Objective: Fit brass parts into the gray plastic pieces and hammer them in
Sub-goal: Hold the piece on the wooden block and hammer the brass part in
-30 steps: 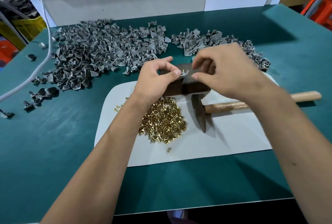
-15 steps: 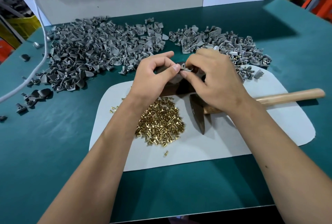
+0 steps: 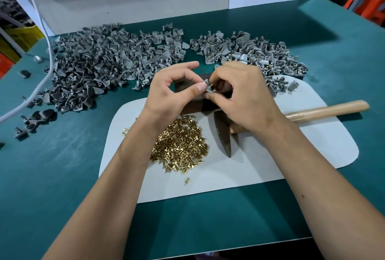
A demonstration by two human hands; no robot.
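Note:
My left hand [image 3: 173, 90] pinches a small gray plastic piece [image 3: 208, 89] between thumb and forefinger, above a dark wooden block [image 3: 191, 106]. My right hand [image 3: 243, 97] meets it from the right and pinches a brass part [image 3: 211, 86] that stands at the piece's top. A heap of brass parts [image 3: 181, 145] lies on the white mat [image 3: 270, 161] just below my hands. The hammer [image 3: 224, 136] lies on the mat with its dark head toward me and its wooden handle [image 3: 329, 109] running right, partly under my right wrist.
A large pile of gray plastic pieces [image 3: 100, 67] covers the green table at the back left. A second pile [image 3: 250, 51] with brass visible in it lies at the back right. A white cable [image 3: 41, 36] hangs at the left. A white wall stands behind.
My right hand came in to the gray piece and stays pressed to it with the brass part. My left forefinger has lifted and straightened. The view has tilted slightly.

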